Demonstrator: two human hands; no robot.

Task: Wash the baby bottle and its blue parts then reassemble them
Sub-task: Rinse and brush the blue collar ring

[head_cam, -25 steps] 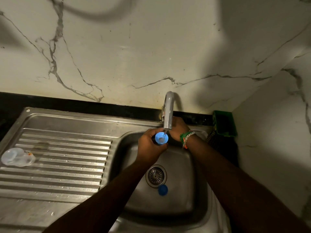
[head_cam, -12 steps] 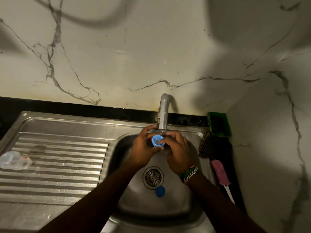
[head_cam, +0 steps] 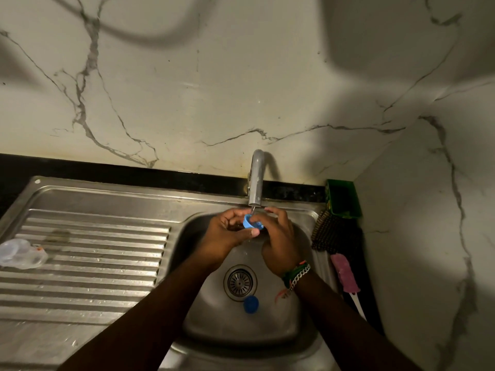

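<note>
Both hands held a small blue ring (head_cam: 250, 223) under the tap (head_cam: 255, 180), over the sink (head_cam: 241, 328).

Left hand (head_cam: 227, 234) gripped the ring between thumb and curled fingers; right hand (head_cam: 278, 239) pinched its other side with its fingertips. A second blue cap (head_cam: 251, 304) lay in the basin just below the drain (head_cam: 240, 282), well apart from both hands. The clear bottle (head_cam: 20, 253) lay on its side far left on the draining board (head_cam: 93, 263).

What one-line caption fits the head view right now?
Both hands, left and right, rinse a blue bottle ring under the tap; another blue part lies by the drain.
</note>
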